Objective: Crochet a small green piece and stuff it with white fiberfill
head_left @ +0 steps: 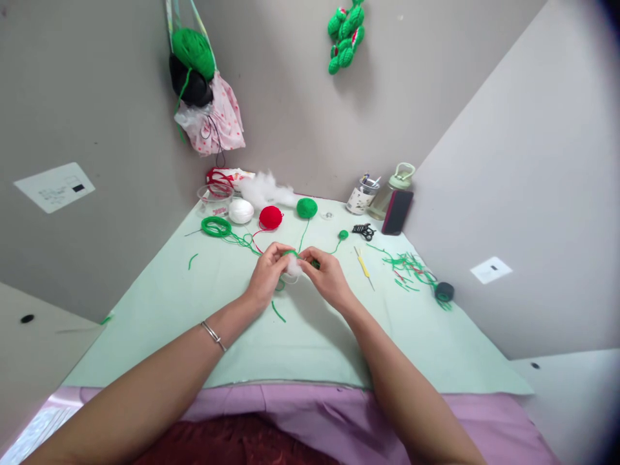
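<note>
Over the middle of the table, my left hand (pixel 267 272) pinches a small green crocheted piece (pixel 290 252) with a tuft of white stuffing (pixel 294 266) at it. My right hand (pixel 325 274) meets it from the other side, thumb and fingers closed on the tuft. A little green shows under the right fingers. Green yarn strands run from the work toward a green ball (pixel 307 207) and a looped green skein (pixel 216 227). Loose green yarn pieces (pixel 278 311) lie below my left hand.
Behind my hands are a red ball (pixel 270 217), a white ball (pixel 241 210) and fluffy stuffing (pixel 266 190). To the right lie a yellow-handled hook (pixel 363 265), black scissors (pixel 364 231), a phone (pixel 398 212), a bottle (pixel 385 197), yarn scraps (pixel 411 263) and black tape (pixel 444 292).
</note>
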The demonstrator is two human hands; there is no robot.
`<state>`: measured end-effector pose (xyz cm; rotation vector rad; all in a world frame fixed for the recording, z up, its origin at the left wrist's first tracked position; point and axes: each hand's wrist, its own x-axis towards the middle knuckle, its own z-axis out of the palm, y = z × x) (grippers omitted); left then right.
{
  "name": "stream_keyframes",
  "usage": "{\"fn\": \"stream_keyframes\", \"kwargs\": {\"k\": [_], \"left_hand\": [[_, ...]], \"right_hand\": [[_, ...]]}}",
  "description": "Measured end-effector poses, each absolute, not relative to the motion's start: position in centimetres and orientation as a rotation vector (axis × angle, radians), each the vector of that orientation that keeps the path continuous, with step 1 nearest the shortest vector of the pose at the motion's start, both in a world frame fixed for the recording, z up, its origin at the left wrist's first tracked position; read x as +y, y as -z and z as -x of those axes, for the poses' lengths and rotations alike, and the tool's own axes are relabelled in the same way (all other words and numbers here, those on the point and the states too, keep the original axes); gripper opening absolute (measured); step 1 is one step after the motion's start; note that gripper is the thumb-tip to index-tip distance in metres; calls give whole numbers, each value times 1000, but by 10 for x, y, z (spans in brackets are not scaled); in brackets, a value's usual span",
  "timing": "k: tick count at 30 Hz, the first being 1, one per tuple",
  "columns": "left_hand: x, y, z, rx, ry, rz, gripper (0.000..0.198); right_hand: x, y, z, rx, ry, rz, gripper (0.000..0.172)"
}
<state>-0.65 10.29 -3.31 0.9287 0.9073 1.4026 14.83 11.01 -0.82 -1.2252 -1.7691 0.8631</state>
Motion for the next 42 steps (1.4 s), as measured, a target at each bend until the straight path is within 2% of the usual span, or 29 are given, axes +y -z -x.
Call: {"fn": "stream_keyframes", "kwargs": {"k": [8,15,25,31,37,42], "left_hand": [[99,29,5,822,-1335,-937,28],[97,26,7,789,-1275,-979,38],[109,37,7,993,-1427,-1022,18],[104,34,4,954,-1432,-1033,23],[95,30,8,884,-1356,-1020,20],[98,27,10,876,-1315,-1039,28]], "right_hand": [[112,10,-147,-1711,-879,1285,32],[113,7,-150,-1687,-874,1312,28],[93,2,-133,-1828,-929,1205,19],[103,11,-131,-1696,-1011,1237,40],[110,16,-136,-1633,-935,1292,38],[107,13,-142,-1670,-894,1297,34]]}}
